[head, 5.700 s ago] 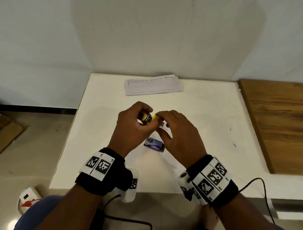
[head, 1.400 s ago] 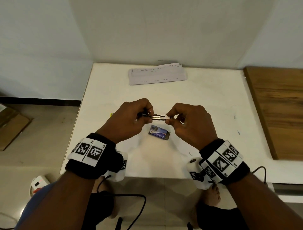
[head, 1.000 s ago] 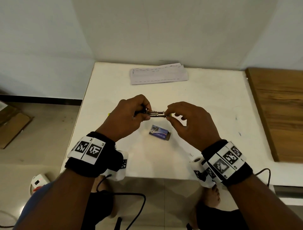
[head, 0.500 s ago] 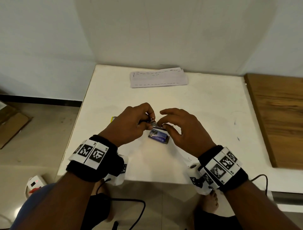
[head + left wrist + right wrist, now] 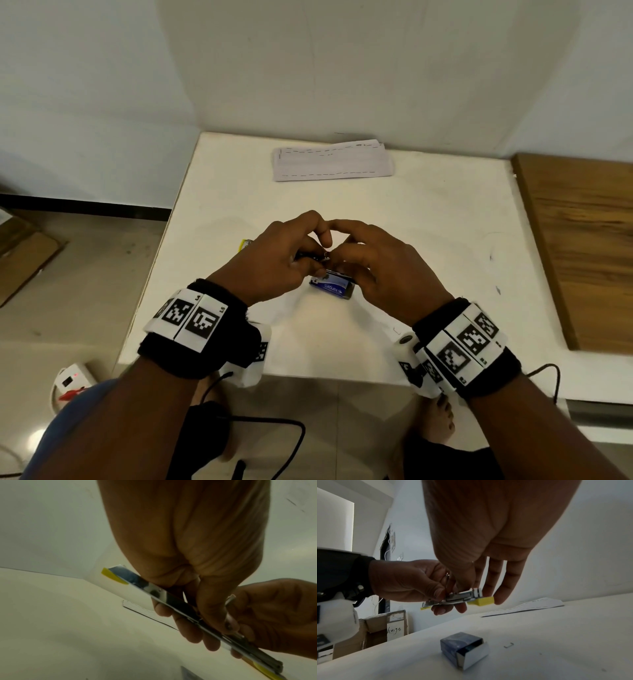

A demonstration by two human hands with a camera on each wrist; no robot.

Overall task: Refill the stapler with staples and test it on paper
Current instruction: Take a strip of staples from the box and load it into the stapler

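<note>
Both hands meet above the white table [image 5: 428, 222]. My left hand [image 5: 310, 255] grips a small metal stapler [image 5: 457, 597] with yellow plastic ends [image 5: 483, 600], holding it level; in the left wrist view the stapler [image 5: 171, 601] runs diagonally under the palm. My right hand [image 5: 339, 257] pinches the stapler's right part with thumb and forefinger, its other fingers extended behind. A blue staple box [image 5: 331, 286] lies on the table just below the hands, its drawer [image 5: 476, 655] slid partly out. Folded paper [image 5: 332, 161] lies at the table's far edge.
One loose staple [image 5: 508, 645] lies on the table right of the box. A wooden board [image 5: 589, 246] adjoins the table on the right. Cardboard boxes [image 5: 385, 626] stand on the floor to the left. Cables hang below the near table edge.
My right hand has moved left until it meets the left hand, closing the gap where a metal rail stretched between them. Both hands have dropped closer to the staple box.
</note>
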